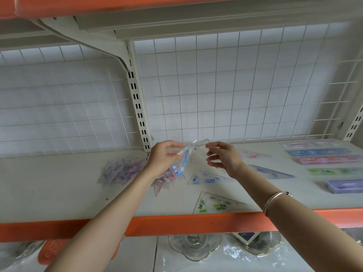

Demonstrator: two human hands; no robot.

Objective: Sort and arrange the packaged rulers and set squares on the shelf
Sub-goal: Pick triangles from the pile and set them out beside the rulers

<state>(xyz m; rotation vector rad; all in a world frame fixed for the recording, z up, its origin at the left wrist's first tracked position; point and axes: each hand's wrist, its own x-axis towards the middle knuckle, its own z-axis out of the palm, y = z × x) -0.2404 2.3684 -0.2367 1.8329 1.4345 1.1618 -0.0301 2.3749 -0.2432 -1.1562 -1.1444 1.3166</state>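
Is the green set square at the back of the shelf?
No, the green set square lies on the shelf near its orange front edge.

Print on set square packs (211, 178) unreadable.

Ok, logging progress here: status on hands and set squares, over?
Left hand grips blue-print packet. Right hand pinches clear set square. Unsorted pile lies left. No obstruction seen.

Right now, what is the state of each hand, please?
Left hand: pinches the blue-printed set square pack.
Right hand: pinches a clear set square.
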